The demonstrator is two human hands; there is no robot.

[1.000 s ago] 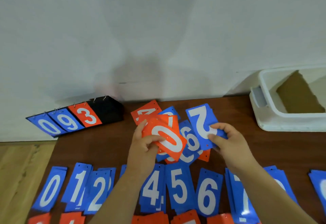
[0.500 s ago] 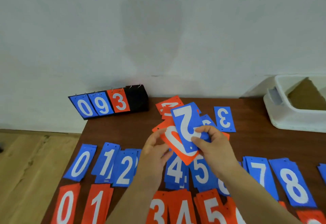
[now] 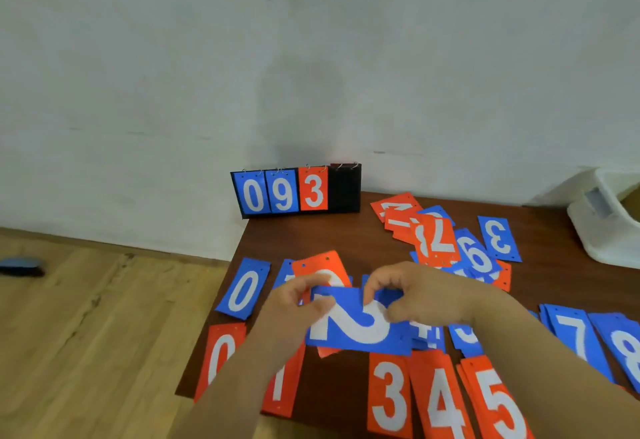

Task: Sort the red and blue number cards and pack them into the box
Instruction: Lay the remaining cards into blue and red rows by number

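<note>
Over the near rows of sorted cards, both hands are now holding the blue 2 card point(image 3: 360, 329). Half a second ago the right hand alone was holding it upright in front of the red card; now it is lying sideways, lower and further left, clear of the loose heap point(image 3: 446, 241) at the back of the table point(image 3: 311, 234).

The left hand point(image 3: 294, 303) is pinching its left end, thumb on the face. It also seems to be keeping the red card point(image 3: 322, 267), which is sticking up behind. The right hand point(image 3: 422, 296) is gripping the top edge with curled fingers.

I judge the 2 is being turned to go onto the blue row, beside the blue 0 card point(image 3: 244, 289). The stack it belongs on is hidden under the hands. Sorting is still going on, with plenty of cards lying mixed in the heap.

Off at the right edge, well apart from the hands, the white box point(image 3: 602, 231) is partly showing. Only a brown piece point(image 3: 633, 201), perhaps cardboard, is visible inside, and no cards. Against the wall the scoreboard stand point(image 3: 298, 193) is carrying a blue 0, a blue 9 and a red 3 on rings, with its fourth slot showing black.
</note>
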